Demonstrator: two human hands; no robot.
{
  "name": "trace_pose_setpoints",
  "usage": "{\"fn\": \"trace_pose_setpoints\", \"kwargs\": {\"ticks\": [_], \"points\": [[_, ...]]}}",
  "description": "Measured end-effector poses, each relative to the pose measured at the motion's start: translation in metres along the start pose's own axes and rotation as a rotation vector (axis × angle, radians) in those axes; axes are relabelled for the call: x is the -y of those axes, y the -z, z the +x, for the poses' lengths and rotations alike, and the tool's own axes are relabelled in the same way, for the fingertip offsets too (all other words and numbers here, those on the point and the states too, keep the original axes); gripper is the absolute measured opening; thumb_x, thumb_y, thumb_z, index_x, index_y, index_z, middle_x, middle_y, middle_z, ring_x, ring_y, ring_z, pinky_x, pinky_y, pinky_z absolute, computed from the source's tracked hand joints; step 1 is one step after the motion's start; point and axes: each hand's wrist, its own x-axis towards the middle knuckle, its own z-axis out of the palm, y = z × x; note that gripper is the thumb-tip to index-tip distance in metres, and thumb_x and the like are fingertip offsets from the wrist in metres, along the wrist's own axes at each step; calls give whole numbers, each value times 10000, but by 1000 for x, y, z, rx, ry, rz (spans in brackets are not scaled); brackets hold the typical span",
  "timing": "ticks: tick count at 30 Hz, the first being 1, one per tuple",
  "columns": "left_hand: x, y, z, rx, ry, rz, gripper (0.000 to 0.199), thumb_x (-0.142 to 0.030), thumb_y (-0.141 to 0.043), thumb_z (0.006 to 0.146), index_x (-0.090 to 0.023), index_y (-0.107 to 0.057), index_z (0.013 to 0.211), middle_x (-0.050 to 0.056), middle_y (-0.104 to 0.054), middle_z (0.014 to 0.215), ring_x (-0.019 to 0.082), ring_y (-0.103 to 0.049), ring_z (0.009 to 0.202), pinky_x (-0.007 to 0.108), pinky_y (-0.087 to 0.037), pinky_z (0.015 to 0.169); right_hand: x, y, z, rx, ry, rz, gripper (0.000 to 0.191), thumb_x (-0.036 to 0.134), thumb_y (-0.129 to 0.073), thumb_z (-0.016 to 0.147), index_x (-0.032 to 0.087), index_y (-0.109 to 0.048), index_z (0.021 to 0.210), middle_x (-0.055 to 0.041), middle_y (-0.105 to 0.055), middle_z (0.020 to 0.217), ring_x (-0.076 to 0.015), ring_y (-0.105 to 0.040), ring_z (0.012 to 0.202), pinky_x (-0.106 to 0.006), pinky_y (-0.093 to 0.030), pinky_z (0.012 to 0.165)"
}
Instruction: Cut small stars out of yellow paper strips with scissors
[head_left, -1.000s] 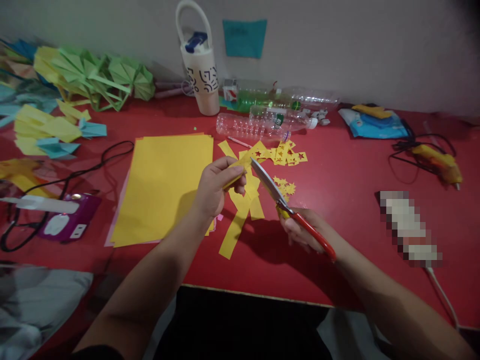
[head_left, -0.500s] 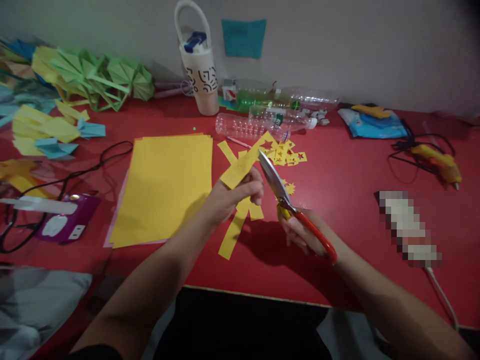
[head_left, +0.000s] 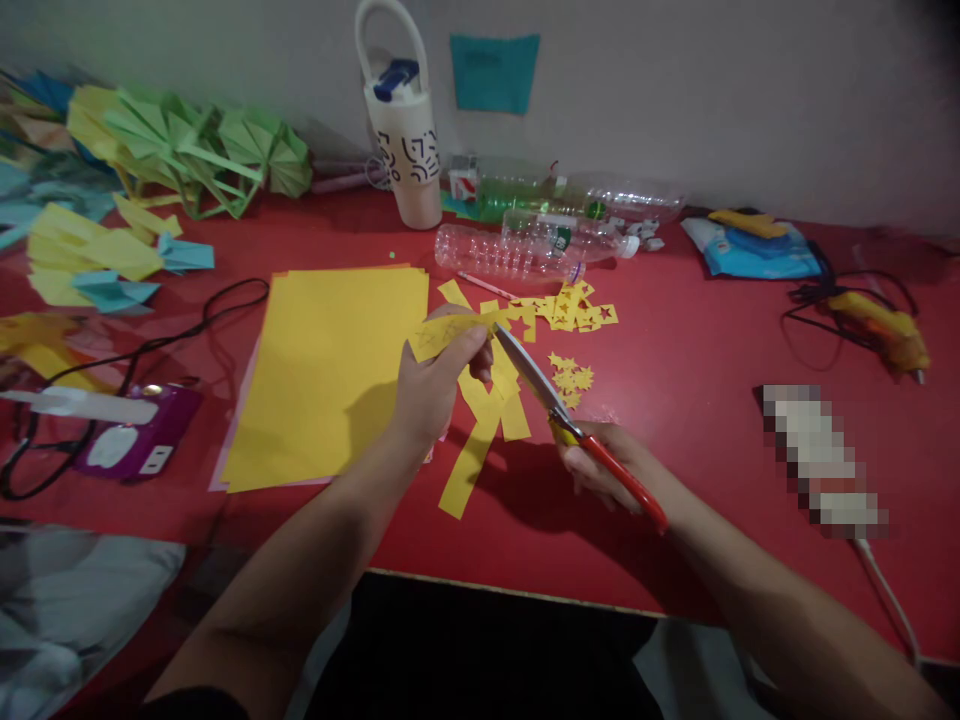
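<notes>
My left hand pinches a yellow paper strip that has faint drawn lines and a star-shaped hole near its right end. In my right hand is a pair of scissors with red handles. The blade tips meet the strip just right of my left fingers; whether they are parted is hard to make out. Beneath lie more yellow strips, crossing one another. Small cut-out yellow stars sit in a little heap to the right, and paper scraps with star holes are piled behind them.
A stack of yellow sheets lies left of my hands. Clear plastic bottles and a white tumbler stand or lie along the wall. Glue gun and blurred-out device are right; a purple box and folded paper pieces are left.
My left hand has turned the strip flatter and shifted slightly left and down. The scissors' tips have followed left and down to the strip, uncovering more of the star heap.
</notes>
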Motion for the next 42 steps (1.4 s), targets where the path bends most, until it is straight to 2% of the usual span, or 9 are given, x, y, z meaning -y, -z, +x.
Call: {"fn": "trace_pose_setpoints", "kwargs": {"ticks": [5, 11, 18, 22, 36, 42], "points": [[-2, 7, 6, 39, -30, 91, 159, -274, -694, 759, -176, -620, 659, -31, -587, 565, 74, -562, 519, 195, -472, 481, -11, 4, 2, 21, 84, -37, 574, 768, -531, 796, 219, -443, 653, 45, -467, 525, -79, -384, 407, -229, -281, 376], [-7, 12, 9, 134, -28, 206, 132, -284, -674, 748, -174, -656, 678, -22, -595, 551, 77, -554, 491, 190, -474, 450, -12, 9, 1, 45, 107, -90, 568, 762, -515, 814, 219, -444, 663, 41, -463, 553, -83, -377, 436, -238, -280, 404], [-7, 17, 11, 155, 13, 213, 120, -282, -680, 729, -171, -669, 684, -15, -595, 550, 86, -566, 499, 182, -461, 426, -6, 10, -1, 79, 38, -98, 582, 785, -515, 799, 221, -430, 679, 43, -441, 562, -85, -371, 443, -237, -275, 403], [-6, 18, 11, 163, 27, 208, 121, -287, -677, 721, -173, -668, 681, -16, -593, 542, 86, -563, 494, 184, -461, 424, -10, 10, -1, 77, 61, -90, 573, 771, -510, 815, 221, -428, 678, 43, -445, 562, -82, -358, 437, -234, -260, 394], [-10, 20, 13, 155, 50, 196, 120, -274, -715, 684, -176, -672, 627, -20, -594, 496, 72, -516, 415, 191, -446, 393, -7, 9, -1, 79, 24, -39, 550, 730, -538, 830, 231, -395, 648, 55, -437, 507, -74, -372, 393, -227, -300, 366], [-8, 23, 14, 180, 69, 185, 124, -277, -713, 690, -170, -678, 635, -20, -596, 499, 69, -521, 418, 183, -445, 391, -9, 9, -2, 75, -5, -39, 568, 758, -536, 808, 235, -390, 640, 82, -375, 447, -67, -348, 350, -235, -356, 389]]}}
